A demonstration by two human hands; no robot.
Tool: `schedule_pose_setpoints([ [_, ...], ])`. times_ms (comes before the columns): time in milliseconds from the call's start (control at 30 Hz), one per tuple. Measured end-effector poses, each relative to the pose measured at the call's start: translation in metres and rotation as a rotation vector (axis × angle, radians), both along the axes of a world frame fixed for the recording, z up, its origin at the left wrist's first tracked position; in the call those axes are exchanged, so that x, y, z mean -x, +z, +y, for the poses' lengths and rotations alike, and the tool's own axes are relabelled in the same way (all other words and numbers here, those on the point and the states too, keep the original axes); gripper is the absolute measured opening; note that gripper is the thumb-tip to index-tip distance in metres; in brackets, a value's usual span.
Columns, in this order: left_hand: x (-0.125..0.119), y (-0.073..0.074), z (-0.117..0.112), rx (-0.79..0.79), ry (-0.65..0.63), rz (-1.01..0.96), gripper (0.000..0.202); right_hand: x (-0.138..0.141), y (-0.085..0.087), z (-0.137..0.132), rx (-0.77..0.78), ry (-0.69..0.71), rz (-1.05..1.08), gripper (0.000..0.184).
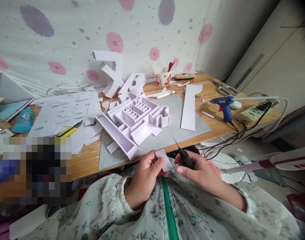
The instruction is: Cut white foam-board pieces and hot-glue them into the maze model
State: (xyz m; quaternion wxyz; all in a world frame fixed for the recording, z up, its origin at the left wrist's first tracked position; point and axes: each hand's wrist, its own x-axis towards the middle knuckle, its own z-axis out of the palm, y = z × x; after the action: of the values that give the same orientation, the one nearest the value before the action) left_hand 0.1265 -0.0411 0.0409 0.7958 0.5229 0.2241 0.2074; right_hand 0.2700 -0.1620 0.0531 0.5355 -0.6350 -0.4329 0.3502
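My left hand [147, 173] pinches a small white foam-board piece [163, 159] between thumb and fingers, just off the table's front edge. My right hand [201, 170] is closed round the black handle of a craft knife [185, 158], whose thin blade points up and to the left. The right thumb and fingertips come close to the piece's right edge; whether they touch it I cannot tell. Beyond both hands, a white foam-board structure with many small compartments [136, 115] lies on a grey cutting mat [157, 140]. A long white strip [188, 110] lies to its right.
A blue glue gun [224, 105] with trailing cables stands near a power strip [253, 111] and scissors [224, 88] at right. A yellow utility knife [68, 129] rests on white sheets [59, 113] at left. Behind are a paper cup [162, 78] and a pen [166, 94].
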Motion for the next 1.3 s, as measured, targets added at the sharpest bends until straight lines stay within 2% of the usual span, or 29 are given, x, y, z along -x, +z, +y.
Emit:
schedule_pose_setpoints([
  [133, 0.001, -0.003, 0.002, -0.047, 0.008, 0.004, 0.024, 0.016, 0.002, 0.016, 0.019, -0.030, 0.168, 0.036],
  [267, 0.005, -0.004, 0.002, 0.153, 0.003, -0.035, 0.038, 0.010, 0.000, 0.016, 0.046, -0.048, 0.167, 0.032],
  [367, 0.007, -0.003, 0.004, 0.314, -0.107, -0.051, 0.047, -0.001, 0.004, 0.011, 0.049, 0.022, 0.093, 0.027],
  [433, 0.007, -0.002, 0.006, 0.331, -0.211, -0.039, 0.050, -0.008, 0.008, 0.009, 0.036, 0.088, 0.039, 0.024],
  [533, 0.007, -0.002, 0.009, 0.293, -0.354, -0.031, 0.056, -0.013, 0.013, 0.008, -0.003, 0.172, -0.043, 0.025],
  [600, 0.008, -0.001, 0.009, 0.257, -0.384, -0.056, 0.055, -0.013, 0.014, 0.008, -0.024, 0.167, -0.118, 0.025],
  [767, 0.013, -0.001, 0.009, 0.076, -0.247, -0.128, 0.049, -0.011, 0.006, 0.000, 0.011, 0.018, -0.403, 0.028],
  [933, 0.016, -0.002, 0.012, -0.074, -0.182, -0.134, 0.051, -0.011, 0.001, -0.017, 0.143, 0.116, -0.526, 0.035],
  [1067, 0.018, 0.000, 0.012, -0.159, -0.187, -0.123, 0.053, -0.010, 0.005, -0.022, 0.173, 0.170, -0.564, 0.022],
  [1300, 0.019, 0.002, 0.010, -0.209, -0.197, -0.159, 0.056, -0.012, 0.001, -0.020, 0.191, 0.146, -0.647, 0.018],
])
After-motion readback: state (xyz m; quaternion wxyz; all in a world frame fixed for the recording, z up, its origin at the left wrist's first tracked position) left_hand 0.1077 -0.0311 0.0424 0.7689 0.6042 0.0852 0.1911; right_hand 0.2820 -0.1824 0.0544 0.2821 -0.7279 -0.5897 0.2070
